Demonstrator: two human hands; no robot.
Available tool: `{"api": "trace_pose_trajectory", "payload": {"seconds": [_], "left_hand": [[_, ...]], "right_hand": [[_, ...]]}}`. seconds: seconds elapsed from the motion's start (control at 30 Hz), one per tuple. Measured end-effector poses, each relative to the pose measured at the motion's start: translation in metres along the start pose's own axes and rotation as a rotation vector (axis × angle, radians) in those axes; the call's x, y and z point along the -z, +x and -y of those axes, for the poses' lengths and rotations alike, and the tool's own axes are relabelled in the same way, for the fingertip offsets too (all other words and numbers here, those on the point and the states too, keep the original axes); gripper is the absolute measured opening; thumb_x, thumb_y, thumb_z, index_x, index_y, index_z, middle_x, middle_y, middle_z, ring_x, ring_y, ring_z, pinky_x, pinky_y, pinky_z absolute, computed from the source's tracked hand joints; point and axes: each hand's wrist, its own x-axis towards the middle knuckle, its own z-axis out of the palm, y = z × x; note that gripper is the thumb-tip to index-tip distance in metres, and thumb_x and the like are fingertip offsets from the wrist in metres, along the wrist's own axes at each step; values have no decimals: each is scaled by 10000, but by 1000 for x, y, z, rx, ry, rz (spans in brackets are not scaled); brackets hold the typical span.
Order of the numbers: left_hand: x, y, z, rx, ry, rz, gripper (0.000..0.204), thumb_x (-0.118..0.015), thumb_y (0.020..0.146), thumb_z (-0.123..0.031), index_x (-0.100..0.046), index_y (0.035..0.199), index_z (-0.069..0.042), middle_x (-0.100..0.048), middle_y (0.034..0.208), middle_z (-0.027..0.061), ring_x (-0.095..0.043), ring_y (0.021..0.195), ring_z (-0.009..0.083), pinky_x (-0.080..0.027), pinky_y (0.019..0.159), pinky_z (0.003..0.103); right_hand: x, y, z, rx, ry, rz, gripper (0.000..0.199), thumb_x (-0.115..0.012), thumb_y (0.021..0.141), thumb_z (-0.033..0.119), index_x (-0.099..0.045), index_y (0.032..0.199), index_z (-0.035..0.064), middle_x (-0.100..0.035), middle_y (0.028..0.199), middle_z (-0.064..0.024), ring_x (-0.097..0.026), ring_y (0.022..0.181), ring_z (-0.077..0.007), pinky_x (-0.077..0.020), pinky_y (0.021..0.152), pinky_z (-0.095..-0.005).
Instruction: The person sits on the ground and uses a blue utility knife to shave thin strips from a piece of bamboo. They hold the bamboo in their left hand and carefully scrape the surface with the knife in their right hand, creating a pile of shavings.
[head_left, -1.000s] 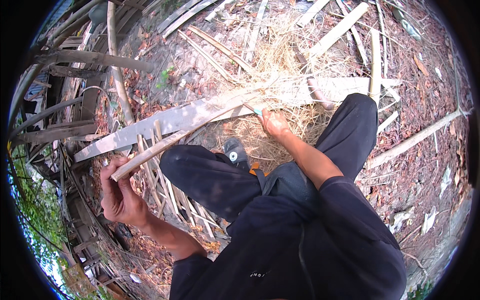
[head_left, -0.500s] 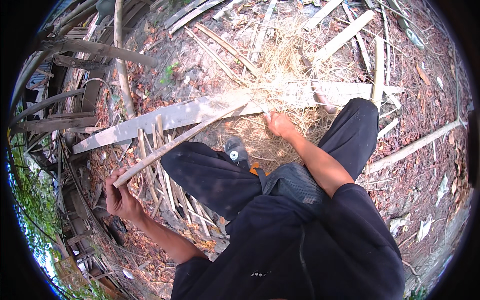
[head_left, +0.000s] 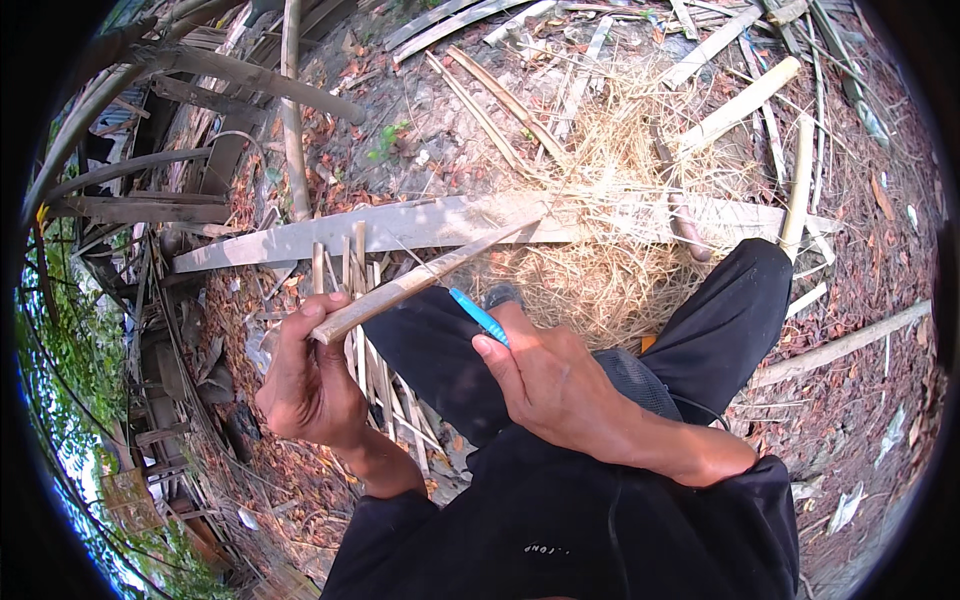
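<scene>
My left hand point(head_left: 320, 395) pinches the near end of a long wooden strip point(head_left: 430, 278) between thumb and fingers. The strip slants up to the right, and its far end lies over a long grey plank point(head_left: 330, 238). In my right hand point(head_left: 560, 390) is a knife point(head_left: 482, 319) with a blue handle, gripped with the thumb along it. Its thin blade points up and left across the strip's middle; whether it touches the wood I cannot tell. Pale shavings point(head_left: 630, 275) cover part of the plank and the ground between my legs.
A bundle of thin strips point(head_left: 385, 375) lies beside my left leg. Split wood pieces point(head_left: 735, 105) are scattered beyond the plank. A curved, dark brown stick point(head_left: 683, 205) crosses it among the shavings. Stacked poles and boards point(head_left: 180, 205) stand at the left.
My right hand has come back from the strip's far end toward my body, bringing the knife over its middle. My left hand has moved right, still holding the strip. The view has shifted slightly.
</scene>
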Motion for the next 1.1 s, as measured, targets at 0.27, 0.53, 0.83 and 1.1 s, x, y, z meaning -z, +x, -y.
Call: {"api": "trace_pose_trajectory", "payload": {"seconds": [0.27,0.53,0.83,1.1], "left_hand": [[-42,13,-37,66,57,-65,179,-569,862,122,-589,1039,137,-652,878,187,-644,810,236,-554,778,353],[-62,14,-41,68,-20,-43,162,-541,881,114,-575,1035,148,-644,917,209,-654,819,260,-568,785,368],[-81,13,-43,115,4,-131,193,-577,858,122,-587,1049,145,-662,870,214,-660,789,242,-555,770,349],[-97,13,-42,103,22,-160,175,-569,869,111,-593,1041,133,-660,883,178,-647,813,205,-554,754,318]], "right_hand": [[-2,4,-97,-109,-153,-200,199,-502,950,167,-472,934,-30,-518,526,-228,-537,482,-429,-399,450,-489],[11,15,-137,-295,-34,-157,195,-501,958,176,-483,931,-16,-508,521,-214,-521,467,-424,-377,449,-483],[12,29,-215,-226,-240,-120,325,-423,984,218,-503,1022,-95,-512,492,-210,-522,433,-375,-417,446,-466],[6,45,-274,-225,-335,-161,353,-446,972,286,-512,1051,-52,-592,659,-259,-628,639,-412,-521,599,-499]]}}
